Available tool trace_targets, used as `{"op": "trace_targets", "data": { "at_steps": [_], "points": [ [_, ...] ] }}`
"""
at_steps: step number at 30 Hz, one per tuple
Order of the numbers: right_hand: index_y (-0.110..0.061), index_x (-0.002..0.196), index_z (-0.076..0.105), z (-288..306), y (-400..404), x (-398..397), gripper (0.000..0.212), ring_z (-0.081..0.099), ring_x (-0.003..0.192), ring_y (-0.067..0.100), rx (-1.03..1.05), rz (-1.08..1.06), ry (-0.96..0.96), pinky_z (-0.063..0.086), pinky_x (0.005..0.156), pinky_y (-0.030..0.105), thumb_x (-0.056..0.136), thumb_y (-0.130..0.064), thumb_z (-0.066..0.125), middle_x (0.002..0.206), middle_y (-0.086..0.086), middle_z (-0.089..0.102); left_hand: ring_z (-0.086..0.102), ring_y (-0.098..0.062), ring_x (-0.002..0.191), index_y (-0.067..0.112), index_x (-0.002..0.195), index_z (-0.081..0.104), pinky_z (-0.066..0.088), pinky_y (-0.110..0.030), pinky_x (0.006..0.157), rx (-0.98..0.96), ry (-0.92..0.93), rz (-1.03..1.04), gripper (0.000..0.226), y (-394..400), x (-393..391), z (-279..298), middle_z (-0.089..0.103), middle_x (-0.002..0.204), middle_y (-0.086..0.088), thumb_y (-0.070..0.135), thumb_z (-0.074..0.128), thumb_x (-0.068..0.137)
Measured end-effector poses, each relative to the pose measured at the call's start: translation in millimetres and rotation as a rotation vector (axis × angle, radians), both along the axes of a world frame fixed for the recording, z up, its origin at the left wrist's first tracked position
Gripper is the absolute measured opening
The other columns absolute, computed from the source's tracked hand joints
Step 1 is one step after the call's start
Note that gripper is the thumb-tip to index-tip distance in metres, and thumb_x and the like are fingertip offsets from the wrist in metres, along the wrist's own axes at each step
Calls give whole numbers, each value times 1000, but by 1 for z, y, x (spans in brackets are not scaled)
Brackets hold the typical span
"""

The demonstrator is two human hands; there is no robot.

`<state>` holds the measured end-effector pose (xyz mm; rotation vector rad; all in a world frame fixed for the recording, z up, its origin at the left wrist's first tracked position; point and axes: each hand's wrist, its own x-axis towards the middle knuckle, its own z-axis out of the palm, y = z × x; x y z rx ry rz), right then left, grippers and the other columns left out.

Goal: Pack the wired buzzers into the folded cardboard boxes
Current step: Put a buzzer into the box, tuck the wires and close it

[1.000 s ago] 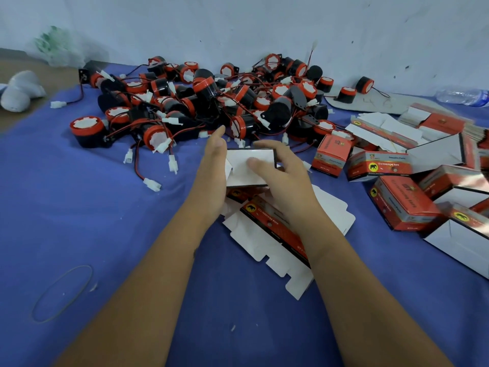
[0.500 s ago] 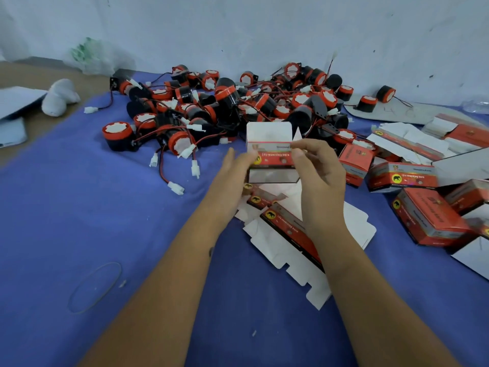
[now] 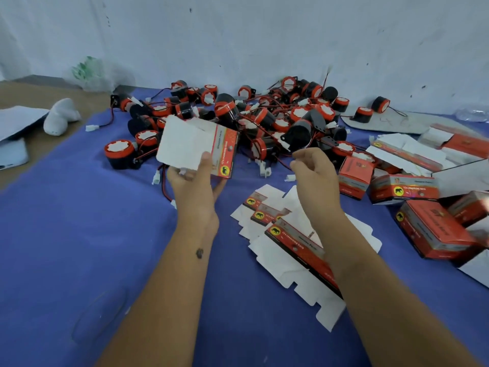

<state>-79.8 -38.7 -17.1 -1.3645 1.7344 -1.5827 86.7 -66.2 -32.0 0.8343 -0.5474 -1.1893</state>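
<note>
Surface: I see a blue cloth (image 3: 66, 221) under both hands; bare brown floor (image 3: 31, 94) shows beyond its edge, far left of the left hand.
Room: a pale, scuffed wall (image 3: 264, 35) stands behind the heap; a crumpled plastic bag (image 3: 98, 74) lies at its foot.
Left hand: the left hand (image 3: 191, 178) grips a folded box (image 3: 197, 145) from below, thumb across its white face, red printed side turned right.
Right hand: the right hand (image 3: 313, 170) hangs just right of the box, fingers loosely curled, holding nothing that I can make out.
Buzzers: the pile of wired buzzers (image 3: 251, 117) lies directly beyond both hands.
Flat blanks: unfolded box blanks (image 3: 285, 250) lie under the right forearm.
Finished boxes: red boxes (image 3: 404, 189) sit right of the right hand.
Change: half a second ago both hands pinched the box upright between them; now the right hand has let go and the box has swung left, tilted.
</note>
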Motion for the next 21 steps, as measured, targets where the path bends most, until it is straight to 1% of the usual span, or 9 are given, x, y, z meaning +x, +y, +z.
{"op": "trace_targets", "data": {
  "at_steps": [3,5,7,9,10,12,15,18,21],
  "points": [
    [-23,109,56,4,-32,5,16,51,71,15,119,73,186,44,64,38,97,-14,51,89,-5,56,62,-21,114,17,130,44,61,-34,68,-7,76,-54,39,-2,-1,-1,60,127,-2,16,63,95],
    [-22,113,58,4,-54,11,22,50,71,16,115,83,333,44,66,36,94,-11,52,86,-8,54,62,-18,114,19,133,46,61,-35,67,-33,75,-87,43,-3,-2,-2,62,123,4,11,63,94],
    [-29,134,50,2,-77,15,44,53,103,29,205,118,477,46,85,37,93,-16,55,118,5,51,62,-17,113,21,134,49,60,-33,65,-30,72,-108,46,-6,-3,-2,63,121,6,8,65,92],
    [-41,148,28,-2,-98,16,64,21,136,43,405,179,596,30,108,49,93,-28,57,151,17,21,61,-17,113,21,134,50,59,-32,63,-13,53,-107,48,-8,-4,-4,63,122,5,8,66,91],
    [-43,151,18,-3,-106,14,71,8,142,42,472,191,643,22,112,52,93,-34,58,158,15,8,61,-17,113,20,134,50,59,-31,63,-6,46,-105,48,-9,-5,-5,63,123,5,9,67,90],
    [-44,152,9,-5,-115,8,76,0,144,40,521,170,741,18,113,55,93,-39,57,160,13,0,62,-16,112,19,133,50,58,-29,63,5,39,-105,47,-10,-5,-6,63,122,4,10,67,90],
    [-46,147,21,-5,-120,-3,68,8,141,40,465,132,775,22,109,57,91,-39,59,156,13,11,65,-15,108,20,124,54,59,-27,64,18,17,-113,37,-10,-7,-6,66,118,3,10,67,91],
    [-41,123,43,2,-123,-1,35,24,130,40,366,110,561,26,105,55,90,-36,52,138,14,33,68,-11,100,19,123,54,59,-27,63,13,0,-120,36,-9,-8,-6,67,116,2,10,67,90],
    [-35,111,40,7,-125,1,25,35,118,40,392,156,590,33,95,47,91,-24,49,109,12,54,69,-10,97,18,125,52,59,-29,65,17,-17,-120,39,-9,-8,-7,66,118,3,10,67,90]
  ]
}}
